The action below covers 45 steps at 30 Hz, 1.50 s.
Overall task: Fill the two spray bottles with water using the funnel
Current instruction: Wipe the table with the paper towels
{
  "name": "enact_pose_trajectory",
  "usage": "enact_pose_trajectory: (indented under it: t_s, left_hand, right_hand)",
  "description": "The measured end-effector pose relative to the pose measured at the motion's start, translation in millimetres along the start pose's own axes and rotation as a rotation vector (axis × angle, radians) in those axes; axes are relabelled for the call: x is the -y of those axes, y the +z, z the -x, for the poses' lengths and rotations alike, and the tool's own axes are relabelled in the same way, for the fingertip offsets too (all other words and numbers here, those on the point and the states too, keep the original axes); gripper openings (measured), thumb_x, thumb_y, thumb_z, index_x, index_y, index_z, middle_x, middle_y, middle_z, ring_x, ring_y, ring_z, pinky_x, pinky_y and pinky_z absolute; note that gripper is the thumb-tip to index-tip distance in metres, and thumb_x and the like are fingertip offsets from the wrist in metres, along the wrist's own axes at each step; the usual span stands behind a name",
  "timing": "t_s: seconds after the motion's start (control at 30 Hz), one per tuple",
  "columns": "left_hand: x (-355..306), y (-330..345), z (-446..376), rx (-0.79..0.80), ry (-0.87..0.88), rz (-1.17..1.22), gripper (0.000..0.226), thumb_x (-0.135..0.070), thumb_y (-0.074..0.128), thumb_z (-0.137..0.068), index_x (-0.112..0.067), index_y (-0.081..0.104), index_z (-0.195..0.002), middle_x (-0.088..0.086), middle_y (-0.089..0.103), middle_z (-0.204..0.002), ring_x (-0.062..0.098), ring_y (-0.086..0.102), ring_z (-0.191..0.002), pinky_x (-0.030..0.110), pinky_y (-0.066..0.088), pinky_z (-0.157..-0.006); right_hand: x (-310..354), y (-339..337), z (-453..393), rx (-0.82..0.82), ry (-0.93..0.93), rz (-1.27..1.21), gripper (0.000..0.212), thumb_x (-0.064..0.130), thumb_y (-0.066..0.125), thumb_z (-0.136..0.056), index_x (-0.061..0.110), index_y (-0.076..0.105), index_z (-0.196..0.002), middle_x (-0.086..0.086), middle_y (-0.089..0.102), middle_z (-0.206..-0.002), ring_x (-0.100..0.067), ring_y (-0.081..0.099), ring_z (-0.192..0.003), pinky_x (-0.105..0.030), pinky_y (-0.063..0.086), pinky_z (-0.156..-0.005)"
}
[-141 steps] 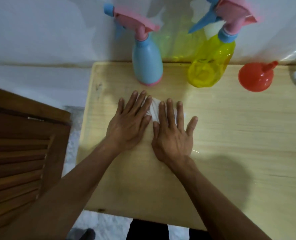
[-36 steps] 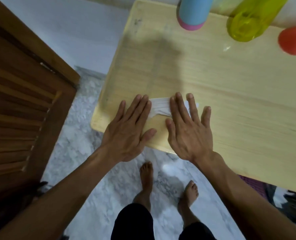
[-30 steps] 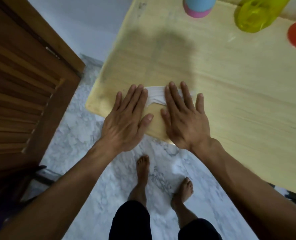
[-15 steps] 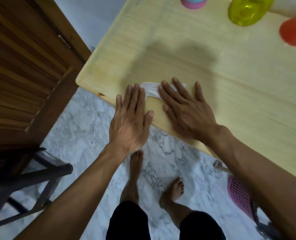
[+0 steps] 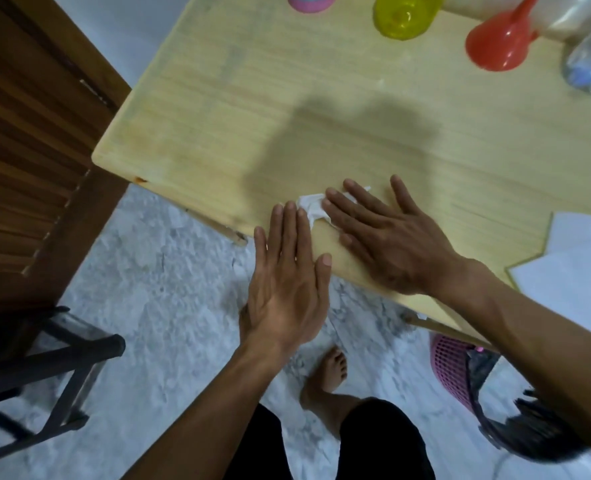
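Spray bottles stand along the far edge of the wooden table (image 5: 218, 109), seen only by their bases: a blue one with a pink bottom (image 5: 309, 1) to the left and a yellow see-through one (image 5: 404, 16) just right of it. Further right the red funnel (image 5: 498, 43) lies with its wide mouth toward the camera and its spout pointing away, and a clear plastic bottle (image 5: 590, 65) sits beside it near the picture's right edge. At the far left a brown slatted door (image 5: 27, 140) stands next to the table, with a dark stool (image 5: 55, 362) on the marble floor (image 5: 155, 292) below it. At the table's near edge the left hand (image 5: 289, 282) is flat, fingers straight and pressed together, its fingertips on the table and its palm out over the floor. A crumpled white tissue (image 5: 313, 206) lies between the two hands, touching the left fingertips. The right hand (image 5: 387, 237) lies palm down with fingers spread, covering the tissue's right part. A pink basket (image 5: 450, 368) shows beneath the table on the right, and bare feet stand on the floor below.
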<state>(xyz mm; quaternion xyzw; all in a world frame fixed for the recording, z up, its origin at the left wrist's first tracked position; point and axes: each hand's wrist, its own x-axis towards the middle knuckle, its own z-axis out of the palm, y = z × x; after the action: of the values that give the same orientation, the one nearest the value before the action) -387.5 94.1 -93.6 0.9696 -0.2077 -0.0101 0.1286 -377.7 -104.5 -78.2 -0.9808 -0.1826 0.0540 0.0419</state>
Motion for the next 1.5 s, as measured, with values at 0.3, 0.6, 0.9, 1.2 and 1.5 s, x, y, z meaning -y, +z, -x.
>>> enact_pose_trajectory:
  t_s: [0.3,0.6,0.9,1.2,1.5]
  left_hand:
    - [-67.6,15.9,19.2,0.005,0.123,-0.027,0.064,-0.036,0.019,-0.106,0.003,0.020,-0.157,0.018,0.014,-0.167,0.029,0.008,-0.156,0.050,0.006,-0.126]
    - [-99.3,22.8,28.5,0.041,0.283,0.004,0.062,-0.033,0.020,-0.107,0.004,0.024,-0.156,0.019,0.015,-0.166,0.030,0.006,-0.156,0.052,0.005,-0.126]
    - [-106.8,28.2,39.2,0.031,0.437,0.033,0.056,-0.027,0.023,-0.108,0.004,0.030,-0.154,0.020,0.023,-0.164,0.031,0.012,-0.156,0.055,0.013,-0.125]
    - [-83.6,42.6,30.2,-0.213,0.609,0.148,0.035,-0.015,0.061,-0.101,-0.001,0.063,-0.133,0.013,0.058,-0.143,0.030,0.047,-0.141,0.054,0.034,-0.117]
    - [-76.2,22.5,27.4,-0.226,0.590,0.298,0.020,-0.016,0.065,-0.097,-0.009,0.077,-0.112,0.007,0.073,-0.121,0.022,0.063,-0.125,0.052,0.040,-0.113]
  right_hand:
    - [-24.3,2.7,86.4,-0.031,0.079,0.090,0.056,0.039,0.014,-0.109,0.019,0.025,-0.160,0.002,0.024,-0.166,-0.020,0.019,-0.155,-0.061,0.015,-0.122]
    - [-5.5,12.6,142.9,-0.195,0.252,0.182,0.054,0.033,0.034,-0.107,0.013,0.033,-0.157,-0.003,0.032,-0.164,-0.029,0.021,-0.154,-0.069,0.014,-0.118]
    - [23.8,19.4,172.6,-0.295,0.385,0.163,0.058,0.027,0.050,-0.100,0.007,0.040,-0.153,-0.007,0.040,-0.160,-0.037,0.021,-0.153,-0.078,0.010,-0.112]
    - [34.4,32.7,182.8,-0.408,0.449,0.057,0.048,0.015,0.057,-0.098,0.014,0.053,-0.146,0.002,0.051,-0.152,-0.037,0.027,-0.150,-0.078,0.008,-0.112]
    - [53.4,22.5,182.9,-0.560,0.669,-0.252,0.026,0.018,0.062,-0.099,0.016,0.072,-0.122,0.001,0.073,-0.124,-0.032,0.041,-0.146,-0.073,0.019,-0.113]
